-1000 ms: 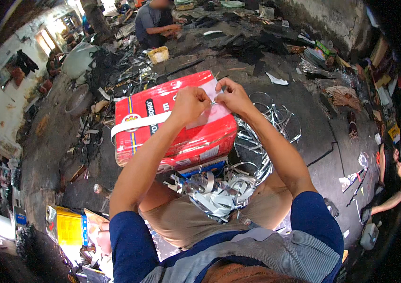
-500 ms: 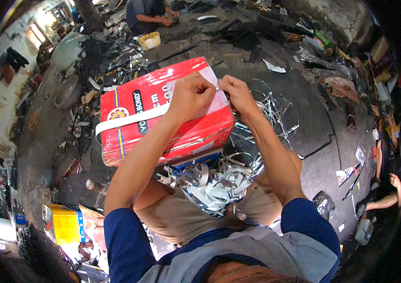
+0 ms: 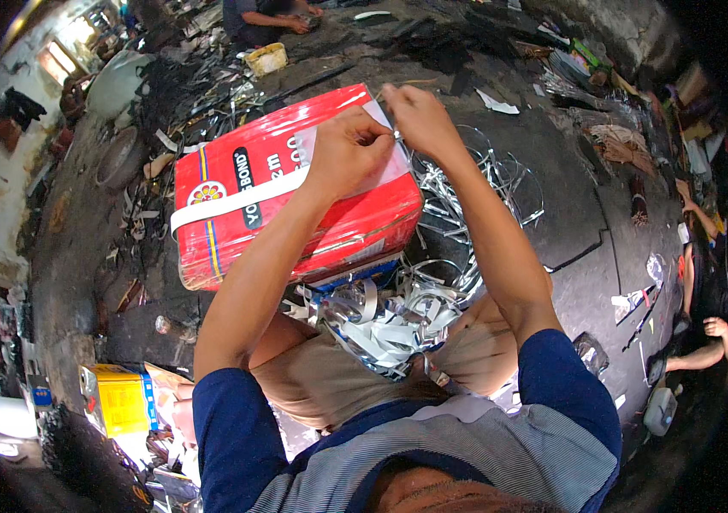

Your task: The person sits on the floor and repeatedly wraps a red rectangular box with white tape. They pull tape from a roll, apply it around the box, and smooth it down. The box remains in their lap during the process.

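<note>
A red carton [image 3: 295,231] wrapped in shiny clear film stands before my knees. A white strap [image 3: 240,208] runs lengthwise over its top and passes beneath my left hand [image 3: 351,154]. That hand rests near the carton's right end, thumb and fingers pinched together on the strap. Just beyond the right edge is my right hand [image 3: 418,124], raised a little, with its fingers curled closed; what they grip is too small to make out. A heap of silver and white strips [image 3: 390,329] lies between my legs.
Loose silver strips [image 3: 488,188] coil on the dark floor right of the carton. A yellow box [image 3: 116,400] stands at lower left, and a yellow tub [image 3: 266,60] farther off. Another person [image 3: 261,19] sits at the far side. Scrap lies along both sides.
My right hand has moved up and away from my left fingertips. My left hand has shifted slightly upward in view, still pinching at the carton's right end.
</note>
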`<state>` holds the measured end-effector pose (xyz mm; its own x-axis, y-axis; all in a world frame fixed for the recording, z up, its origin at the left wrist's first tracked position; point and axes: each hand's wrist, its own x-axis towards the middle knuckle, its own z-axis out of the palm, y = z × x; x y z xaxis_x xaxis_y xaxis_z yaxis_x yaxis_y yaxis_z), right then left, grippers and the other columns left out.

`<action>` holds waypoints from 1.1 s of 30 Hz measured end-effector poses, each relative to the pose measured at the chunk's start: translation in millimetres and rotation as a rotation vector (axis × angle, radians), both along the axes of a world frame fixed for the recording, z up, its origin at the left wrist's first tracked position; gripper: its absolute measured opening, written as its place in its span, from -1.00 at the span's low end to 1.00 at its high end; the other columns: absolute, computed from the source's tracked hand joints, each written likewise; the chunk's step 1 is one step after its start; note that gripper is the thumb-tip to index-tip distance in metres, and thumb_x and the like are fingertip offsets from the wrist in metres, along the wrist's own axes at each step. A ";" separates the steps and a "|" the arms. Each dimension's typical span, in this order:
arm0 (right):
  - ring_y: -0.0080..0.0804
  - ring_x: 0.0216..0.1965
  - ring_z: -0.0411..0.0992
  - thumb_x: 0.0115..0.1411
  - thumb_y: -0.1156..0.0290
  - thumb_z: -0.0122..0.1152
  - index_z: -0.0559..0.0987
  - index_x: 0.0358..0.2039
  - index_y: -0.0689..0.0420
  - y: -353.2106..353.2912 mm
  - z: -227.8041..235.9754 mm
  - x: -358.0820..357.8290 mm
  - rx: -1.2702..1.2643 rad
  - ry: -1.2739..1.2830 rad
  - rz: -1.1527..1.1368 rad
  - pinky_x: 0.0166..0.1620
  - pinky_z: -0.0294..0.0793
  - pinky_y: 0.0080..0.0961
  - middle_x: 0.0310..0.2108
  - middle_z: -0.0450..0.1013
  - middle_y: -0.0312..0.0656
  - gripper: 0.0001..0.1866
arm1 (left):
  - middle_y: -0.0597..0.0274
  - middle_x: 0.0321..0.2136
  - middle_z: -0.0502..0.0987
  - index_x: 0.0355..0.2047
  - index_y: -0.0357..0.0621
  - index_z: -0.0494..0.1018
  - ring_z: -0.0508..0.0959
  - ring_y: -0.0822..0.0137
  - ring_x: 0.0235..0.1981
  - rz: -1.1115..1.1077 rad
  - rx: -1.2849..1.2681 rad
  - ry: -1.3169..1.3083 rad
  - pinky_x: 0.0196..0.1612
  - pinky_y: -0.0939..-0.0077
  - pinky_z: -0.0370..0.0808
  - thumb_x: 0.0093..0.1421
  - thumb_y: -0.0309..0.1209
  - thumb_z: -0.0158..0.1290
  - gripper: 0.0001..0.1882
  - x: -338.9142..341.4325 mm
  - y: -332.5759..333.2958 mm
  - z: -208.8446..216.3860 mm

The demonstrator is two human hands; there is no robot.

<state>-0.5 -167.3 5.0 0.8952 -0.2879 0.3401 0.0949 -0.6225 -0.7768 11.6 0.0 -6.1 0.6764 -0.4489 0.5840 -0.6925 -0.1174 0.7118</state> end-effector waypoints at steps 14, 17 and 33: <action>-0.05 -0.37 0.56 0.31 0.19 0.03 0.62 -0.38 0.32 -2.9 -132.5 24.1 0.445 -0.013 0.032 -0.23 0.46 -0.17 -0.44 0.56 0.13 -0.60 | 0.28 -0.48 0.61 -0.40 -0.21 0.67 0.57 0.51 -0.44 0.025 0.045 0.092 -0.34 0.61 0.51 0.08 -0.50 0.26 -0.93 -2.0 3.7 1.9; -0.04 -0.37 0.56 0.30 0.18 0.03 0.62 -0.38 0.31 1.3 -167.9 18.9 0.433 0.076 -0.012 -0.23 0.46 -0.16 -0.43 0.56 0.14 -0.59 | 0.28 -0.47 0.61 -0.40 -0.21 0.67 0.58 0.51 -0.43 0.048 0.069 0.113 -0.34 0.61 0.52 0.08 -0.51 0.26 -0.93 -3.1 5.7 4.9; 0.24 -0.26 0.55 0.10 0.32 0.06 0.67 -0.39 0.28 -18.6 -372.0 -12.9 0.037 0.487 -0.212 -0.09 0.55 0.01 -0.30 0.59 0.17 -0.69 | 0.24 -0.40 0.63 -0.38 -0.27 0.66 0.58 0.52 -0.37 0.065 0.136 0.137 -0.31 0.62 0.52 0.10 -0.56 0.23 -0.93 -6.3 7.7 6.9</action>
